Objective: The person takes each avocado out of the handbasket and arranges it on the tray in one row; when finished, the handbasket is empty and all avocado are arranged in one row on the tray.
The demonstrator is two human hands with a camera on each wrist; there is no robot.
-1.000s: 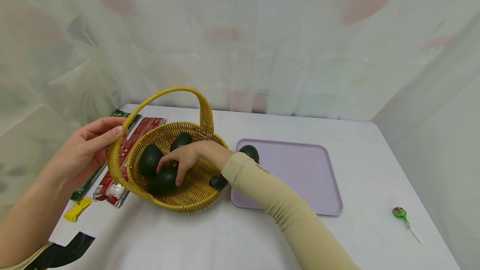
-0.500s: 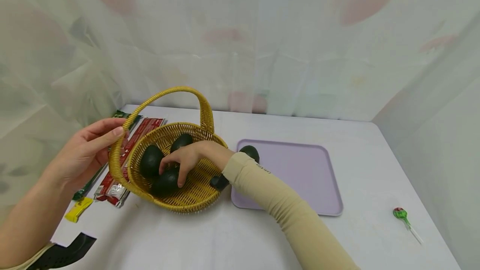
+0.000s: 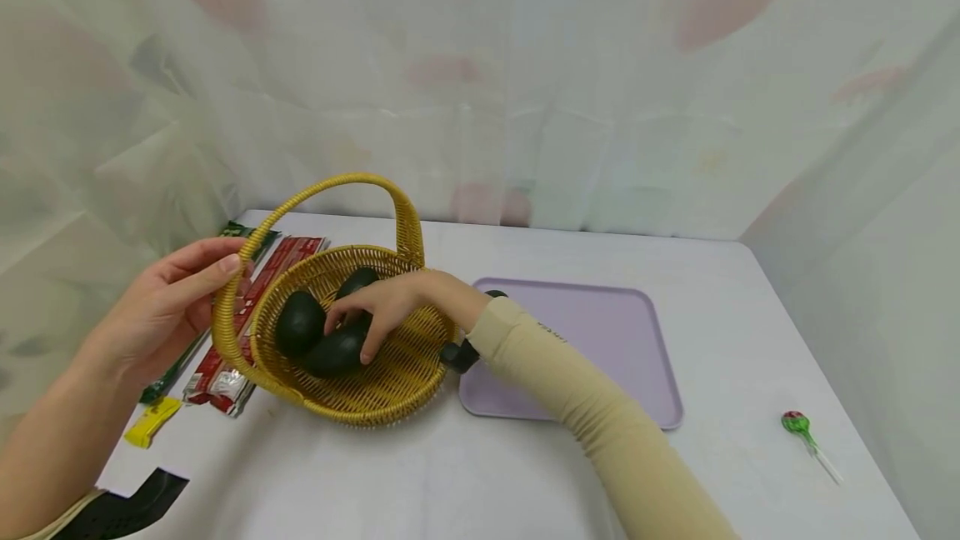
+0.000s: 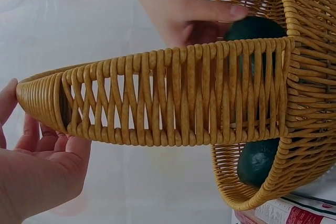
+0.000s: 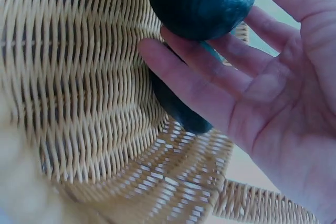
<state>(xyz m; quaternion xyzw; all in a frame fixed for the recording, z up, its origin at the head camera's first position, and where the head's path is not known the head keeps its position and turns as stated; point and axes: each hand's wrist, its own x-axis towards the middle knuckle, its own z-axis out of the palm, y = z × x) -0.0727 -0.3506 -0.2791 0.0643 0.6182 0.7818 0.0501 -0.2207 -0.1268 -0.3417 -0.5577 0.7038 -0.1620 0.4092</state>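
Note:
A yellow wicker basket stands at left centre, holding dark green avocados. My left hand pinches its arched handle between thumb and fingers, also visible in the left wrist view. Inside the basket, my right hand grips the nearest avocado, thumb on one side and fingers on the other. A second avocado touches its left end. Behind the fingers lies a third avocado. The right wrist view shows the held avocado at the fingertips and another avocado beyond.
A lilac tray lies right of the basket; a dark rounded thing at its left edge is mostly hidden by my right sleeve. Red packets and a yellow wrapped piece lie left. A green lollipop lies far right.
My right hand has moved slightly right and up with the avocado, which now sits more tilted. The forearm now covers more of the thing at the tray's edge. My left hand keeps its hold.

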